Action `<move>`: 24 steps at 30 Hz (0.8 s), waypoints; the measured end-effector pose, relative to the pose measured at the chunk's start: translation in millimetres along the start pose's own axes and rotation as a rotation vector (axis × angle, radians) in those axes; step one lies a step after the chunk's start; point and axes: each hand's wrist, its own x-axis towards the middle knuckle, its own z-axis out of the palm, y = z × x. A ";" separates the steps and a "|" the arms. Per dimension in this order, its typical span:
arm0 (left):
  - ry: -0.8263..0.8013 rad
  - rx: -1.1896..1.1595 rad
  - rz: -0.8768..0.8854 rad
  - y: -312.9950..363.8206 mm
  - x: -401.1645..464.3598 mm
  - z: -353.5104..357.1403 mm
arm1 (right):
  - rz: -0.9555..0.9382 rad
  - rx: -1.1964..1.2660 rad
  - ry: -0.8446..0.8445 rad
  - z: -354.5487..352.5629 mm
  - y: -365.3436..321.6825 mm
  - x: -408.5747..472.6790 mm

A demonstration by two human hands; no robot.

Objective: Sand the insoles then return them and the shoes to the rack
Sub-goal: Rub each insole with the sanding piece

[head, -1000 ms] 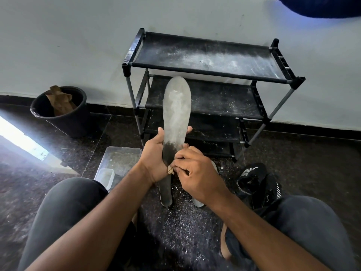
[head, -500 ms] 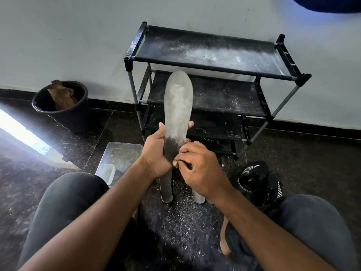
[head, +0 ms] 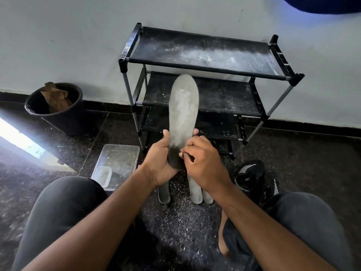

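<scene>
My left hand [head: 159, 159] grips a long grey insole [head: 183, 108] near its dark heel end and holds it upright, toe pointing up in front of the rack [head: 205, 55]. My right hand [head: 203, 161] pinches a small tan scrap of sandpaper [head: 181, 154] against the insole's heel. Most of the insole is dusted pale grey. More insoles [head: 195, 192] lie on the floor under my hands, partly hidden. A pair of black shoes [head: 254, 178] with white stripes sits on the floor to the right, by my right knee.
The black three-tier rack stands against the white wall, its shelves dusty. A clear plastic tray [head: 117, 163] with a small tub inside lies left of my hands. A black bucket [head: 56, 108] holding brown paper is at far left. Sanding dust covers the dark floor between my knees.
The insole has shifted slightly up in my left hand, so its heel end now shows above the floor insoles. My right hand stays at the heel with the sandpaper.
</scene>
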 end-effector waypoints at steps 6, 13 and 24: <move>0.053 0.028 0.053 4.9 1.3 0.6 | 0.017 0.054 0.041 0.7 -7.6 -1.5; 0.184 0.094 0.053 -1.3 0.2 -1.1 | -0.017 0.007 -0.035 7.9 -3.4 -3.3; 0.243 0.167 0.181 15.2 -5.7 5.7 | -0.047 0.016 -0.043 -0.6 3.1 1.4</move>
